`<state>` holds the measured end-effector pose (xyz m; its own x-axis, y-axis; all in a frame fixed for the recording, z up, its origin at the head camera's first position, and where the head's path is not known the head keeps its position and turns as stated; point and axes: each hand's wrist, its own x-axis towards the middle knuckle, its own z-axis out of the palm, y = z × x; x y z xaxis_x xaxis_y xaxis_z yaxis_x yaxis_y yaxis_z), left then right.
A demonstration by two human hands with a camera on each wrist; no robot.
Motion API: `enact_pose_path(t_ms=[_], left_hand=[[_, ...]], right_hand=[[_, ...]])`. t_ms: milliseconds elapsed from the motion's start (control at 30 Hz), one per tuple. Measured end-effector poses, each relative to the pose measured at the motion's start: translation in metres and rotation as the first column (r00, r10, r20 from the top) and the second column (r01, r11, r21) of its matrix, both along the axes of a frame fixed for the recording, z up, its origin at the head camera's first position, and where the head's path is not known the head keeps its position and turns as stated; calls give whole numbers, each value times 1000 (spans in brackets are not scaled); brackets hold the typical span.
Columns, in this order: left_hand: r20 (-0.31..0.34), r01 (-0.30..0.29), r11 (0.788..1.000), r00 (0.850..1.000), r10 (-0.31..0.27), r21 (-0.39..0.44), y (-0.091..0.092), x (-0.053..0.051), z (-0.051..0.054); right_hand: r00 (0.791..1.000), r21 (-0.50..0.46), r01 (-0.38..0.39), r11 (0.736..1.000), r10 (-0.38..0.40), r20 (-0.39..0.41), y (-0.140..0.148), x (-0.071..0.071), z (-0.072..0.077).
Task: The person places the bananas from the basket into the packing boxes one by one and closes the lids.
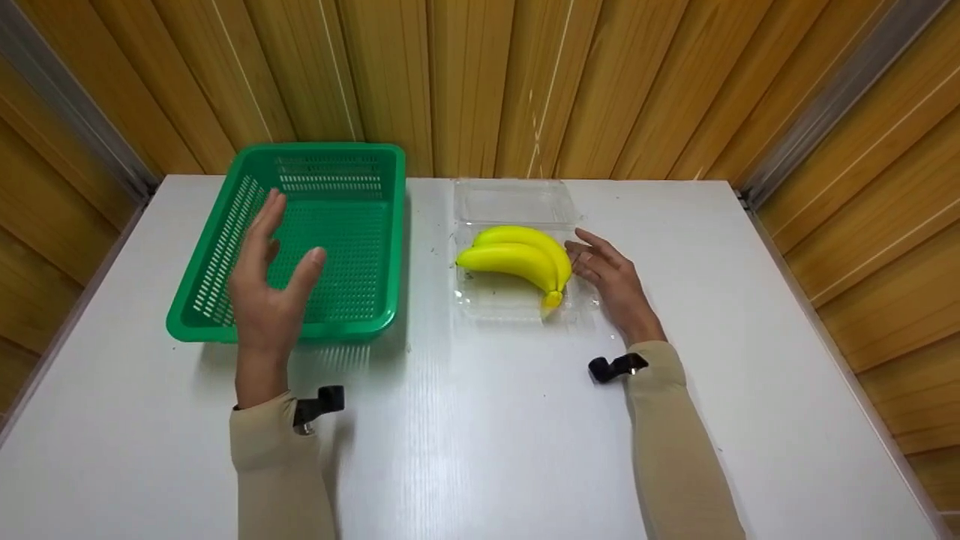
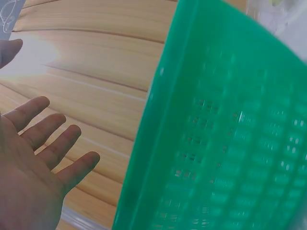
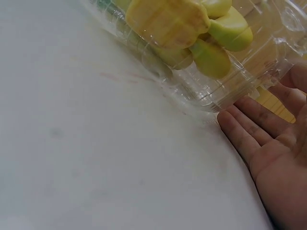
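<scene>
One banana bunch [image 1: 517, 255] lies in a clear box [image 1: 496, 301]; just beside, at right, is the right hand [image 1: 611, 283]; near the left basket [image 1: 398, 247] is the left hand [image 1: 266, 292]; each grip is apart.

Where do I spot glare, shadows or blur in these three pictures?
Head view: fairly sharp, with pale glare streaks on the white table and a soft shadow beside the green basket; left wrist view: a washed-out bright patch on the wooden wall, its lines bowed, the green basket soft; right wrist view: dim and hazy, with small glints on the clear plastic box.
</scene>
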<state>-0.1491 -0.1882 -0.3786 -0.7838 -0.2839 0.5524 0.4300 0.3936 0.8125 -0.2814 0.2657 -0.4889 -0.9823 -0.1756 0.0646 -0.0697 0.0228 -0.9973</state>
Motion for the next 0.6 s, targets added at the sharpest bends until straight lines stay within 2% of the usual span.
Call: enact_pose_path(t_ms=[200,333,600], left_hand=[[-44,57,998,997,-56,14,19,-11,-4],[-75,95,995,993,-95,-7,31,-21,-6],[-66,155,988,986,-155,-1,60,-34,-7]], right_hand=[[1000,18,8,1000,-8,1,0,-1,-1],[1000,-14,10,1000,-10,4,-1,-2,-2],[1000,-36,6,999,-6,2,-2,-2,-1]])
